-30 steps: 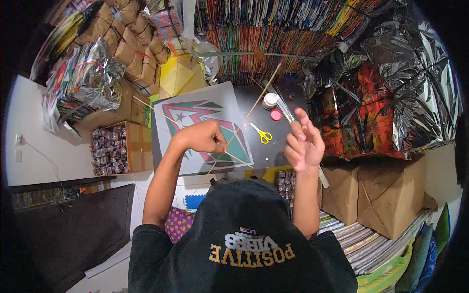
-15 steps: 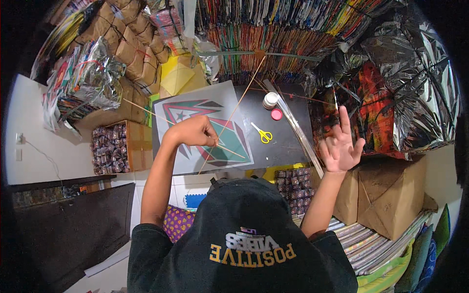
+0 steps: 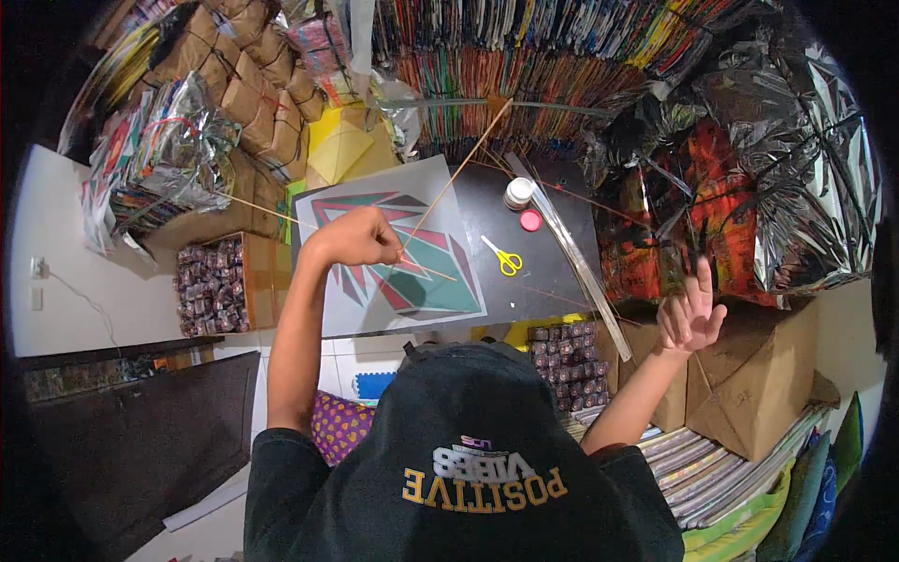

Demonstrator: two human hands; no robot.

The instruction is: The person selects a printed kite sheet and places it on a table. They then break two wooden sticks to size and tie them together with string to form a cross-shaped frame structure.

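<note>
Pinched in my left hand (image 3: 361,239) are two thin wooden sticks that cross at its fingertips. One stick (image 3: 464,161) slants up to the far right, and the other stick (image 3: 267,210) runs from the far left to the near right. Below them lies a pale sheet (image 3: 348,309) with red, green and black angular shapes. Out past the right edge of the dark table (image 3: 482,201), my right hand (image 3: 688,318) is raised open, its index finger stretched and thumb apart. Thin reddish lines, perhaps thread, show between table and right hand; whether they reach the hand I cannot tell.
Yellow-handled scissors (image 3: 508,261), a white jar (image 3: 517,194) and a pink lid (image 3: 530,220) lie on the table. Long shiny strips (image 3: 568,242) jut past its near right edge. Stacked folded material (image 3: 524,47) rises behind; cardboard boxes (image 3: 754,375) stand at the right.
My right hand has moved right and nearer to me, away from the table. The left hand and crossed sticks have shifted slightly left and farther away, and the sticks have tilted a little.
</note>
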